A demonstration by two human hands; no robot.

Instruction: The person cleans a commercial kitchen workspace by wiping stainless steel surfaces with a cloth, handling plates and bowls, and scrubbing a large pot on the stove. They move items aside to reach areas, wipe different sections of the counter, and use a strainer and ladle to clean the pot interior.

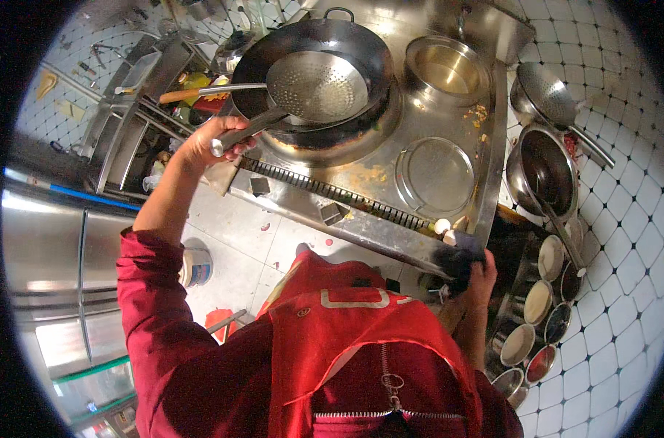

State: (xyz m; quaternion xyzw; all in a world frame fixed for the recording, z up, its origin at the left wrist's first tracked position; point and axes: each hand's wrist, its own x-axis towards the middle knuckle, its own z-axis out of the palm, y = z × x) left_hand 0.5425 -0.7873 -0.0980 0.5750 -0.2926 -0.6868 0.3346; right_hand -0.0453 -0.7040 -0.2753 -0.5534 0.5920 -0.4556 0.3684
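Note:
My left hand (pixel 228 139) is closed around a metal tubular handle, which runs to a perforated strainer (pixel 318 87) resting over a large black wok (pixel 250 49). A wooden-ended handle (pixel 187 95) also reaches over the wok's left rim; whether it belongs to a second utensil under the strainer is hard to tell. At the range's front right corner my right hand (pixel 482 274) grips a dark cloth (pixel 463 256), partly blurred. Eggshells (pixel 442 226) lie just above the cloth.
Behind right stands a metal pot (pixel 448 71) of liquid. A round lid-like disc (pixel 436 174) lies on the steel range (pixel 376 145). Along the right are a strainer (pixel 545 93), a bowl with a ladle (pixel 548 164) and several seasoning tins (pixel 538 303). A bucket (pixel 196 267) stands on the floor.

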